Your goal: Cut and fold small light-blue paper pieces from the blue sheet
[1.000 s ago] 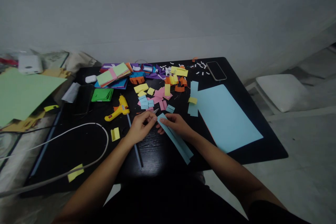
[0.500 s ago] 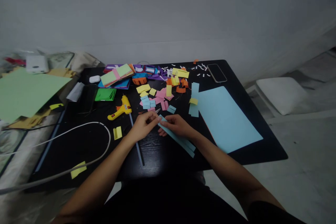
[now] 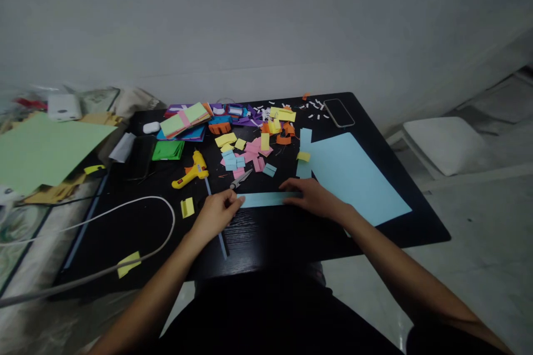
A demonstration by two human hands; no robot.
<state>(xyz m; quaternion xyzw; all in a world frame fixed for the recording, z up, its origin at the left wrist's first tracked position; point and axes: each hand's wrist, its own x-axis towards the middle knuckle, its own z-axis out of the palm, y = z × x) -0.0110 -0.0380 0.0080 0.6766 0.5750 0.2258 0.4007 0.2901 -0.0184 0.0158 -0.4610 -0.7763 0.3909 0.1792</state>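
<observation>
A light blue paper strip [image 3: 264, 199] stretches sideways between my two hands near the front of the black table. My left hand [image 3: 216, 213] pinches its left end between thumb and fingers. Over the right end lies my right hand [image 3: 318, 198], its thumb across the strip and its fingers along the far edge; the strip's tip is hidden beneath it. Just beyond the strip, scissors [image 3: 241, 178] lie with their blades pointing away to the right. A yellow glue gun [image 3: 194, 171] rests left of them, with a long glue stick [image 3: 222, 244] trailing towards me.
A large light blue sheet [image 3: 360, 180] covers the table's right side. Pink paper pieces [image 3: 252, 150] and other coloured scraps are strewn at the middle and back. A phone [image 3: 339, 113] lies at the back right. A white cable [image 3: 170, 216] loops over the left side.
The blue strip has swung from slanting towards me to lying level. My right hand has moved to the right along it and my left hand slightly down and left, uncovering the scissors.
</observation>
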